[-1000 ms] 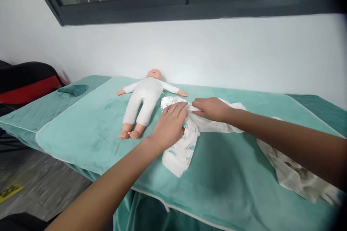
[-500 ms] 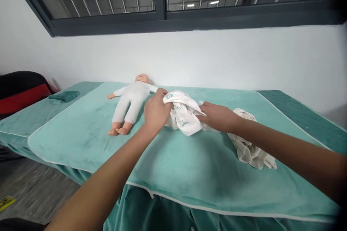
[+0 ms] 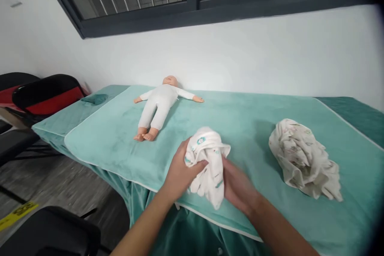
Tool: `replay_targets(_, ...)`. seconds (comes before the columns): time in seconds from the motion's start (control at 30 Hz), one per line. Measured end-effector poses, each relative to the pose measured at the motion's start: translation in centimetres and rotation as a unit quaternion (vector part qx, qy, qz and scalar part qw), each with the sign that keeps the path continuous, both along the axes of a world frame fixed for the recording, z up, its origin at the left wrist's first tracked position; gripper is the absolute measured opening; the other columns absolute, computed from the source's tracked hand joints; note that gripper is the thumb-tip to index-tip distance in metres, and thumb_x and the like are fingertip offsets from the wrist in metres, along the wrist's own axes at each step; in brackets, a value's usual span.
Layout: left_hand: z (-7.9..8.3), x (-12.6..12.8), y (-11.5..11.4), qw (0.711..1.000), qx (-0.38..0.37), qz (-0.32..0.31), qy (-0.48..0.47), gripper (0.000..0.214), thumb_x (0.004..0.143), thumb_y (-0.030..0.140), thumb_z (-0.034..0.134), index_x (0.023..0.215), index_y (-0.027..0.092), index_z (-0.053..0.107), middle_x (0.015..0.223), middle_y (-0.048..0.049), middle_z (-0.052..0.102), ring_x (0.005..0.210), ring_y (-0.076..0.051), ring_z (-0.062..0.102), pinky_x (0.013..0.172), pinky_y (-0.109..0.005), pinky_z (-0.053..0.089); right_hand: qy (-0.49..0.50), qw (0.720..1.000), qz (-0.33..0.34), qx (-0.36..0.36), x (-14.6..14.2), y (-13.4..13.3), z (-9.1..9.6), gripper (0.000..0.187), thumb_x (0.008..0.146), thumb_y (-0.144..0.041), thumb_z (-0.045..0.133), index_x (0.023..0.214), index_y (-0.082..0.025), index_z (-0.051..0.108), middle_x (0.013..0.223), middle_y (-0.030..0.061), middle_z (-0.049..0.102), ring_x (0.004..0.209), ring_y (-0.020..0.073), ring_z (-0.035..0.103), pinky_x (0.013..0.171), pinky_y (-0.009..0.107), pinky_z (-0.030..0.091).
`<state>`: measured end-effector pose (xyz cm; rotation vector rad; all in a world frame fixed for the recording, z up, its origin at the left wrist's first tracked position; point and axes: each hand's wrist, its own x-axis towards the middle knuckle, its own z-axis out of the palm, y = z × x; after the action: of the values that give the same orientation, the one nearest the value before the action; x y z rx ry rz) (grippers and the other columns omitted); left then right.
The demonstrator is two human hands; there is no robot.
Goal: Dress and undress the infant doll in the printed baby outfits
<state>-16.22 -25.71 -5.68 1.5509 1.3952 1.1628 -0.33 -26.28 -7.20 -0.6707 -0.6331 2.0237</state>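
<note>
A crumpled white baby cloth with teal prints [image 3: 210, 156] is bunched up between my two hands, above the near part of the bed; its full shape is folded away. My left hand [image 3: 183, 170] grips it from the left, thumb lying across the front. On the other side my right hand [image 3: 238, 184] holds its right edge, with the fingers partly behind the fabric and a little blurred. Beyond them a baby doll [image 3: 160, 98] in a white body suit lies on its back, arms spread, feet towards me.
A second crumpled cloth, off-white with a printed pattern [image 3: 304, 160], lies to the right on the green bed cover [image 3: 111, 140]. Black and red chairs [image 3: 51, 96] stand at the left, and a dark chair [image 3: 51, 232] is at the lower left. Behind the bed is a white wall [image 3: 240, 56] under a window.
Both hands have drawn the white cloth nearer to me, away from the doll's arm, and bunched it more tightly. The view has shifted, showing more chairs at the left.
</note>
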Motion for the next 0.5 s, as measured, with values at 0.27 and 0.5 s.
replay_targets(0.27, -6.8, -7.0, -6.7, 0.948, -0.078, 0.294, -0.090, 0.049, 0.079, 0.042, 0.070, 0.121, 0.018, 0.063, 0.109, -0.0079, 0.074, 0.098, -0.026, 0.069, 0.089, -0.037, 0.052, -0.113, 0.974, 0.193, 0.040, -1.0, -6.5, -9.2, 0.060, 0.088, -0.053, 0.065, 0.143, -0.032, 0.051, 0.150, 0.0080, 0.049, 0.136, 0.0261, 0.049, 0.108, 0.042, 0.042)
replay_targets(0.5, -13.1, -15.5, -11.8, 0.888, -0.058, 0.451, 0.071, 0.052, 0.080, 0.047, 0.065, 0.126, 0.022, 0.062, 0.125, -0.0072, 0.068, 0.115, -0.029, 0.063, 0.102, -0.039, 0.047, -0.235, 0.956, 0.162, -0.071, -0.4, -9.2, -14.5, 0.068, 0.066, -0.075, 0.071, 0.112, -0.024, 0.071, 0.127, 0.0156, 0.068, 0.111, 0.0315, 0.067, 0.093, 0.043, 0.050)
